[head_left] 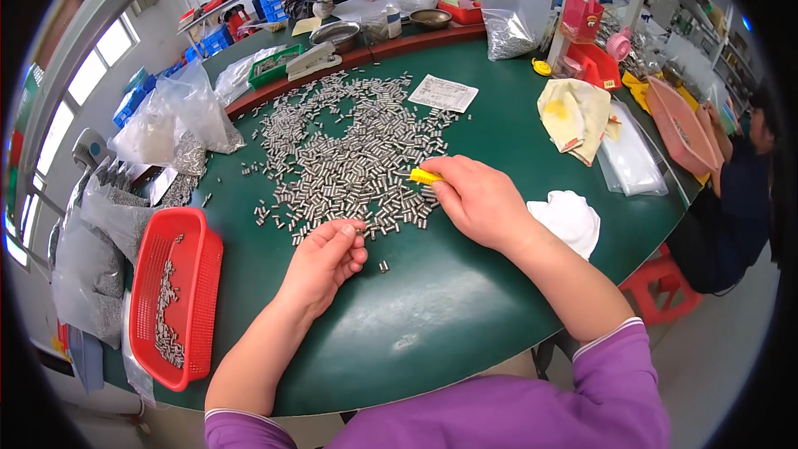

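Observation:
A wide heap of small silvery metal cylinders [349,158] lies spread on the green tabletop [499,324]. My right hand [478,199] grips a yellow-handled tool [426,176] over the heap's right side; a thin tip points left from it, too small to name. At the near edge of the heap, my left hand [328,258] is closed, thumb against the curled forefinger. What seems a small metal piece shows at its fingertips, mostly hidden. One loose pair of cylinders [383,266] lies just right of that hand.
A red basket [212,299] with small metal parts stands at left, beside plastic bags [100,274]. A paper slip [444,93] lies beyond the heap. White cloth [567,220] and cream cloth [573,115] lie at right. Co-workers sit across and at right, near a pink basket [682,129].

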Demonstrator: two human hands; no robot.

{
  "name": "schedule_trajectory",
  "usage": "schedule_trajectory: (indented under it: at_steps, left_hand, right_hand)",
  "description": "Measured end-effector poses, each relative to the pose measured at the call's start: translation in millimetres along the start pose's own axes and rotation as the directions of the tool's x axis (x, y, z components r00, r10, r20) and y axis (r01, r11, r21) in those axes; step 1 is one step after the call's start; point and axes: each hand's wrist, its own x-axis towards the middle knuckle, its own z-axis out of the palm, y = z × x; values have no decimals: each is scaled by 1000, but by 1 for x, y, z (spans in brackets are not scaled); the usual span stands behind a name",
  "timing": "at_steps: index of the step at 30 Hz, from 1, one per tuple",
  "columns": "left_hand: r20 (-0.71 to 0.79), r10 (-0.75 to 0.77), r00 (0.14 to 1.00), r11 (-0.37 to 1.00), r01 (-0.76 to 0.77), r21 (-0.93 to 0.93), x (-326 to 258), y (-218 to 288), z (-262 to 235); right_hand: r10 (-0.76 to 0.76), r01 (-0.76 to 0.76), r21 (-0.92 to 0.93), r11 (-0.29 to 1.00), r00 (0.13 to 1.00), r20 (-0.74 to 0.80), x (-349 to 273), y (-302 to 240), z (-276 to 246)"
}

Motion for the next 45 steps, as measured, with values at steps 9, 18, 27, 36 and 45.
schedule_trajectory:
  at_steps: [9, 18, 27, 36, 45]
  left_hand:
    - [-110, 19, 994, 996, -10, 85, -5, 2, 2]
    - [-77, 16, 997, 995, -9, 99, -3, 3, 7]
    - [-65, 61, 996, 995, -55, 88, -4, 1, 7]
    - [-54, 132, 990, 980, -122, 156, -4, 0, 9]
    - [-62, 169, 984, 973, -156, 168, -4, -1, 6]
  right_hand:
    - [6, -12, 68, 998, 997, 76, -1, -4, 1]
    - [-116, 120, 86, 989, 992, -53, -4, 2, 10]
    - [-132, 133, 123, 984, 991, -11, -7, -7, 13]
    - [-158, 155, 145, 977, 987, 12, -8, -11, 10]
    - [-261, 264, 130, 956, 964, -41, -6, -11, 12]
